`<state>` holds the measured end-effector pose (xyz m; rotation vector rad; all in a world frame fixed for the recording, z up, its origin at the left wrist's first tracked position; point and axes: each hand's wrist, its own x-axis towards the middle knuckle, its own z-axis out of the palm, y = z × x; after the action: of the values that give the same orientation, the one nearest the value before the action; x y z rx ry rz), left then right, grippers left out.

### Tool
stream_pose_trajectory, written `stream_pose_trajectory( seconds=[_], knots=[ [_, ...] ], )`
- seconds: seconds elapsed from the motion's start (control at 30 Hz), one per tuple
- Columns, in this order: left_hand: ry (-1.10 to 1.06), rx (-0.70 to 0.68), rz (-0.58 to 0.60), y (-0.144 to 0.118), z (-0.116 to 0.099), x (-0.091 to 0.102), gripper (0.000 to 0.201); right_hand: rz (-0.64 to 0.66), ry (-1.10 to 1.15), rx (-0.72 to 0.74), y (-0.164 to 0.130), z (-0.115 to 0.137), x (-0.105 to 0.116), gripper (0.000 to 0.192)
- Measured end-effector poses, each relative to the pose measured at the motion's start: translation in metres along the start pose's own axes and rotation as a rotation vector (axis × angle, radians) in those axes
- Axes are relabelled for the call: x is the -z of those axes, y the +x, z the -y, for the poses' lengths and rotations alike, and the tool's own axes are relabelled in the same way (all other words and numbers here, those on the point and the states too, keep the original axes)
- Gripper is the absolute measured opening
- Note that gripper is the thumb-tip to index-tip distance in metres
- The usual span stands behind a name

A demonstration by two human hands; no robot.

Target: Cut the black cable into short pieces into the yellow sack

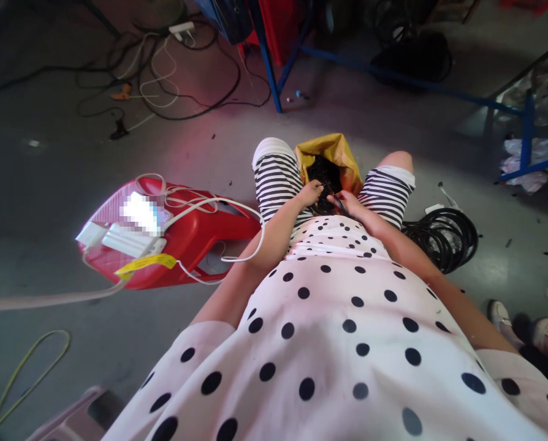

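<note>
Gray floor, with blue metal frame at far side. Off to left, red plastic stool bearing white adapter; off to right, coiled black cable just beside striped right leg.

Dark cable in right hand, at near edge of yellow sack, low between the legs. Pinched between right thumb and fingers. Long axis slanting from right fingertips back toward polka-dot top, slightly rightward; far end lost against black wire bundle in sack mouth. Which end leads: cannot tell.

At left hand, fingertips drawn together against the bundle, near right fingertips; clamped on a strand or merely touching, too small to tell.

Edges: sack rim standing up ahead of hands; striped left leg and right leg close on either side; top close behind. Most room upward and forward, over floor between sack and frame.
</note>
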<state>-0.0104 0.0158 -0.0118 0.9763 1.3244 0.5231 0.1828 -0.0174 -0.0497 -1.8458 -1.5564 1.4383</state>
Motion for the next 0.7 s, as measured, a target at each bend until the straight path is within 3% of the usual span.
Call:
stream_pose_trajectory(
  seconds=[0.57, 0.7],
  knots=[
    [-0.022, 0.052, -0.076, 0.0083, 0.0067, -0.0030, 0.032, -0.033, 0.077, 0.026, 0.0042, -0.0017, -0.0041, 0.064],
    [-0.083, 0.062, -0.078, 0.0072, 0.0060, -0.0019, 0.024, -0.069, 0.185, -0.069, 0.0017, 0.0006, -0.0041, 0.066]
  ],
)
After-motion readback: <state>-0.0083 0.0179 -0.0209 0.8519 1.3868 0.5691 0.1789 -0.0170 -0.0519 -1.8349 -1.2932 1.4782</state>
